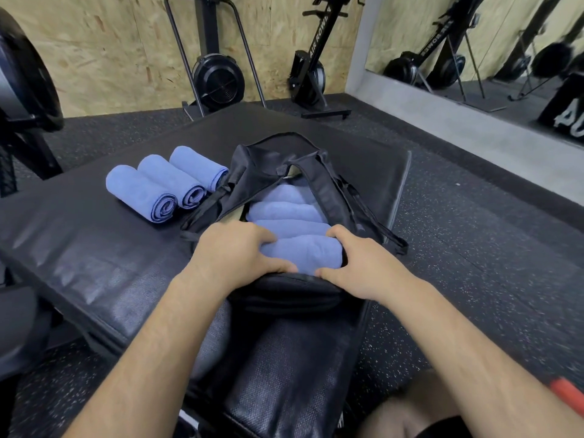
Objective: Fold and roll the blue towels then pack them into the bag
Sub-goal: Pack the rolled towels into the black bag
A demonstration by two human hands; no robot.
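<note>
Chipboard wall (104, 42), speckled rubber floor (474, 248), black padded bench (94, 241), wall mirror (474, 36), upright rowers (218, 74)

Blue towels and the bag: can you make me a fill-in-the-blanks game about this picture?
1. Rolled blue towels waiting on the mat outside the black bag: ____.
2. Both hands, left hand and right hand, press a towel into the ____.
3. The bag's top is ____, so packed towels show.
4. The waiting rolls lie to the bag's ____.

Missing words: three; bag; open; left

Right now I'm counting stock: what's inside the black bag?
Four rolled blue towels show inside the bag; both hands press the nearest towel. Anything beneath them is covered.
</note>
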